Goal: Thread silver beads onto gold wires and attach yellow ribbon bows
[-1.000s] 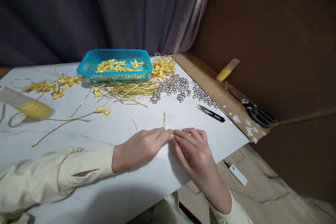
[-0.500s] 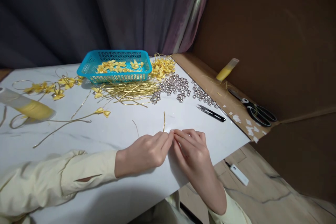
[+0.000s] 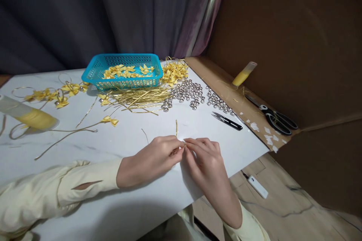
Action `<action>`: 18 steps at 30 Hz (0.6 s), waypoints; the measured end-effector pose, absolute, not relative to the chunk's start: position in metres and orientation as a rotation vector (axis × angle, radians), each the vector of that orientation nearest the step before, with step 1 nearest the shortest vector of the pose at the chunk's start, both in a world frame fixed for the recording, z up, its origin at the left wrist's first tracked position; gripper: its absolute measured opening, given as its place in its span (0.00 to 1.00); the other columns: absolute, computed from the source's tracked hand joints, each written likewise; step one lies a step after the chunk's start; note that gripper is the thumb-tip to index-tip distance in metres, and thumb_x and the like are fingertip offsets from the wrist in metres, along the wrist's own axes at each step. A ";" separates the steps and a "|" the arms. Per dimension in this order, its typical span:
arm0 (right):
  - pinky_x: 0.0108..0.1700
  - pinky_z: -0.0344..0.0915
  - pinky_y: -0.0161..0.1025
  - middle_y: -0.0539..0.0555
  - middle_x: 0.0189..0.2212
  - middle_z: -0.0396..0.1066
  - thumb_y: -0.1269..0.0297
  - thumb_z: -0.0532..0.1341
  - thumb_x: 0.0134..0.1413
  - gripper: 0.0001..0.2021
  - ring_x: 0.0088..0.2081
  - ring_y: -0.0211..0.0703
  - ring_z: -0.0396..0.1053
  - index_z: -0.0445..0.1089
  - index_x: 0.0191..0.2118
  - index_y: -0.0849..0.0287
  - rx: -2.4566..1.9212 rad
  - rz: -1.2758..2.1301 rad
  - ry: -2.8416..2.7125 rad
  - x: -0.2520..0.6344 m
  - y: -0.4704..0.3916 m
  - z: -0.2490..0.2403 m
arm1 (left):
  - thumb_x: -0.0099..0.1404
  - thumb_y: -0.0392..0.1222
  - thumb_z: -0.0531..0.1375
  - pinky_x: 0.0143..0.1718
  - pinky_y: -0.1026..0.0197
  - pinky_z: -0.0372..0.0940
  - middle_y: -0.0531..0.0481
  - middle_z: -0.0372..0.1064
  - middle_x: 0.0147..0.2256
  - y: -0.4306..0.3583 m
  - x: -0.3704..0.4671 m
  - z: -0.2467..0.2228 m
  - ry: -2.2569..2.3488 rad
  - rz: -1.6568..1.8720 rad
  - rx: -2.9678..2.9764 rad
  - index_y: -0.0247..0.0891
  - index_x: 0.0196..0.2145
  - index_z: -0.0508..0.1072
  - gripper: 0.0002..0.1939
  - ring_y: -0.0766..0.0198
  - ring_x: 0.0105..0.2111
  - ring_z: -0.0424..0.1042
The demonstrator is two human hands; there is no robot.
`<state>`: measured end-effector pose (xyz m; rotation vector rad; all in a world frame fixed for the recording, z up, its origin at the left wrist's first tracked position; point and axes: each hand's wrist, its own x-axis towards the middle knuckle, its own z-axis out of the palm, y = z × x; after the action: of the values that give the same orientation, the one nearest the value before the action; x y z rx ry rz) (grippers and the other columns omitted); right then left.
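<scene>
Grip of left hand (image 3: 152, 158) and right hand (image 3: 209, 165) is pinched nearly closed on an indistinct piece (image 3: 184, 145).

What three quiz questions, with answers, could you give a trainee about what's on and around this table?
1. Multiple choice: what lies in the blue basket?
a) paper scraps
b) yellow flower shapes
c) scissors

2. True or false: the person's right hand is gripping the scissors.

3. Short answer: what small, shiny things lie just right of the heap of gold cords?

Key:
1: b.
2: False; the right hand has its fingertips close to those of the left hand.
3: Round silver pieces.
</scene>
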<state>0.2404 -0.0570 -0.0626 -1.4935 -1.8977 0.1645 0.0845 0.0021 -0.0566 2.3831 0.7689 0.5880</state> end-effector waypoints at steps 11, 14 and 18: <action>0.36 0.67 0.38 0.50 0.31 0.78 0.70 0.60 0.54 0.08 0.34 0.42 0.74 0.77 0.32 0.54 -1.426 0.899 -1.806 0.267 -0.048 -0.046 | 0.56 0.41 0.61 0.21 0.69 0.52 0.57 0.60 0.19 0.021 0.087 -0.044 0.811 0.243 1.538 0.31 0.31 0.75 0.09 0.72 0.20 0.56; 0.39 0.68 0.39 0.51 0.33 0.78 0.68 0.61 0.53 0.07 0.36 0.43 0.74 0.77 0.32 0.54 -1.425 1.118 -1.720 0.272 -0.046 -0.042 | 0.55 0.41 0.62 0.24 0.68 0.55 0.54 0.67 0.22 0.023 0.087 -0.044 0.764 0.259 1.472 0.33 0.30 0.76 0.08 0.70 0.23 0.60; 0.41 0.67 0.39 0.52 0.34 0.77 0.67 0.62 0.52 0.06 0.36 0.43 0.73 0.78 0.31 0.56 -1.410 1.299 -1.616 0.274 -0.044 -0.041 | 0.55 0.40 0.62 0.24 0.68 0.54 0.54 0.68 0.23 0.024 0.087 -0.043 0.735 0.263 1.465 0.33 0.29 0.76 0.07 0.70 0.23 0.60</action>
<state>0.2737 -0.0444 -0.0408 -1.4099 -1.6159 1.2992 0.0870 0.0240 -0.0433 1.4648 0.7354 0.2629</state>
